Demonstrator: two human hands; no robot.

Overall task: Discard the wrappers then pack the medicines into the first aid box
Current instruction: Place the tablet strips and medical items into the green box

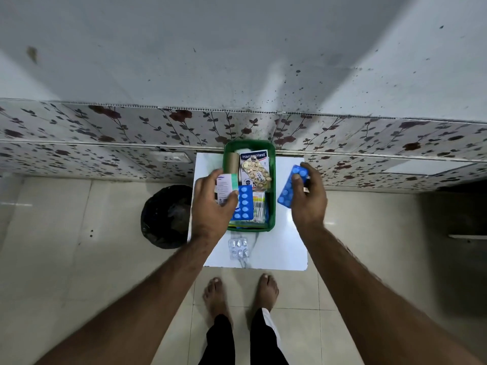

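Note:
A green first aid box (272, 196) stands on a small white table (284, 248). Inside lie a Hansaplast pack (253, 155), a gold pill strip (257, 173), a brown roll (232, 163), a blue tablet strip (243, 204) and other packets. My left hand (212, 206) holds a white and green medicine carton (225, 189) over the box's left edge. Just right of the box, above the table, my right hand (308, 198) holds a second blue tablet strip (291, 185). A silver blister strip (239, 248) lies on the table in front of the box.
A bin with a black liner (164, 217) stands on the tiled floor left of the table. A flower-patterned wall panel (105, 143) runs behind the table. My bare feet (239, 293) are at the table's near edge.

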